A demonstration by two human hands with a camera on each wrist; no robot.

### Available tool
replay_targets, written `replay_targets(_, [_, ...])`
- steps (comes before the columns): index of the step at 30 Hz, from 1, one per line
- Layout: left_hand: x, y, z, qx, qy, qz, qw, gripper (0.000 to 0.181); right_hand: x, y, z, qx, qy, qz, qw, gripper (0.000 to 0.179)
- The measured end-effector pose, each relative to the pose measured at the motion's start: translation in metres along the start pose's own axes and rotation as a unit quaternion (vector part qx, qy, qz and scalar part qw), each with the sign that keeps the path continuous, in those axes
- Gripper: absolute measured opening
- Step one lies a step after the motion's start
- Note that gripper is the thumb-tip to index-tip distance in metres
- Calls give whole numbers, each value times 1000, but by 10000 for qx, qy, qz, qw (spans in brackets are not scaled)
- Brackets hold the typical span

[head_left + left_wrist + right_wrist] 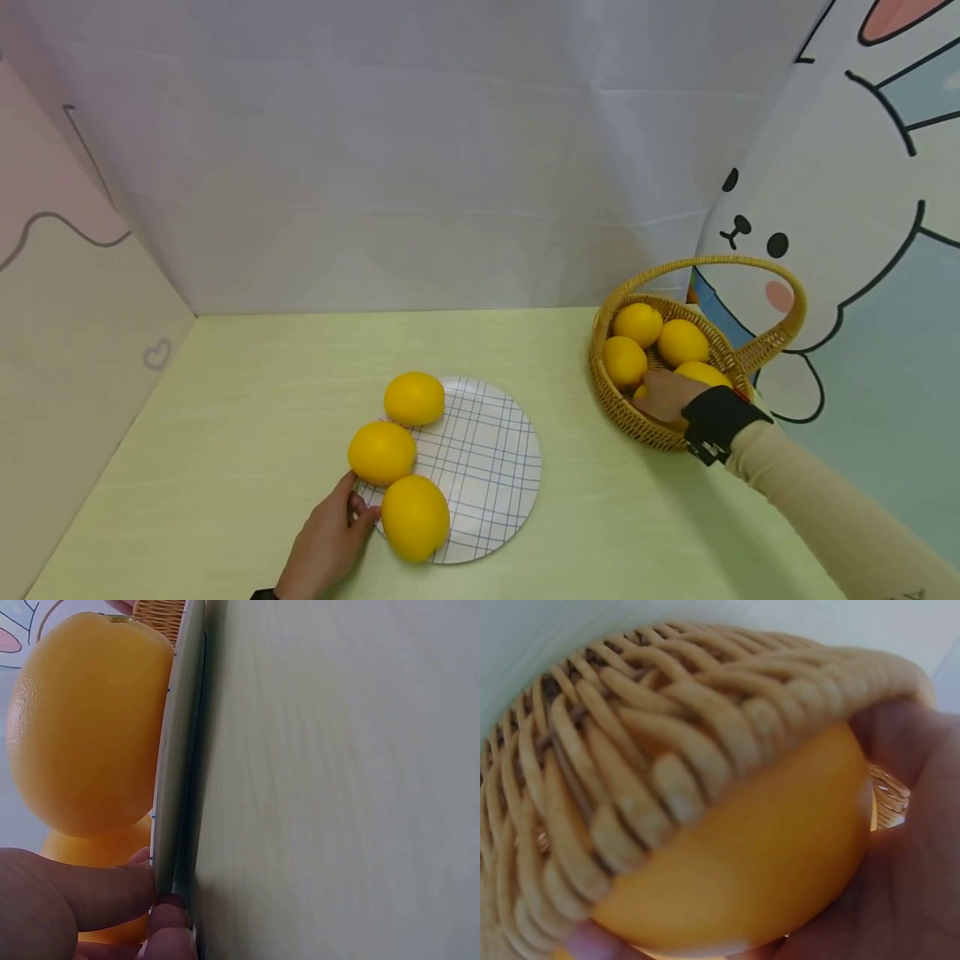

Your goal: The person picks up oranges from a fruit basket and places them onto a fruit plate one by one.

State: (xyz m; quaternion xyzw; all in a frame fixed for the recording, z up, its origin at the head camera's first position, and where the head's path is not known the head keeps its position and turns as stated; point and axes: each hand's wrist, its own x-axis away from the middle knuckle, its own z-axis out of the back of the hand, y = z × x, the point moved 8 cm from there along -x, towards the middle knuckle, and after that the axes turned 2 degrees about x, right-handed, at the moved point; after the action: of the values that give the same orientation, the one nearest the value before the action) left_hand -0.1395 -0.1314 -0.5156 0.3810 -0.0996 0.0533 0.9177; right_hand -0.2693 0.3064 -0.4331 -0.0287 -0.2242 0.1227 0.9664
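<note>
On the round white checked plate [487, 467] lie three yellow-orange oranges, the nearest orange [416, 517] close to its front left rim. My left hand [330, 533] pinches the plate's left rim, thumb on top and fingertips under the edge, as the left wrist view shows. My right hand [667, 393] reaches into the wicker basket [637, 423] at the right. In the right wrist view its fingers curl round an orange [765, 847] just inside the woven rim. More oranges, such as this orange [637, 324], sit around that hand.
The basket's tall arched handle [787, 325] rises over its right side. A white wall [390, 183] stands behind the pale wooden table [247, 400], and a panel with a cartoon rabbit [847, 217] borders the right side.
</note>
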Motion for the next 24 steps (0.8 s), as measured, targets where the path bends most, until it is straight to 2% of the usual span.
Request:
replay_targets(10, [0, -1, 0, 34, 1, 25, 10000, 50, 4, -3, 11, 65, -26, -19, 10000, 69])
replay_targets(18, [-3, -4, -2, 59, 2, 30, 10000, 52, 9, -6, 19, 93, -107, -64, 9999, 70])
replay_targets(24, [-5, -5, -3, 90, -29, 17, 10000, 53, 16, -8, 29, -26, 188, 236, 9995, 73])
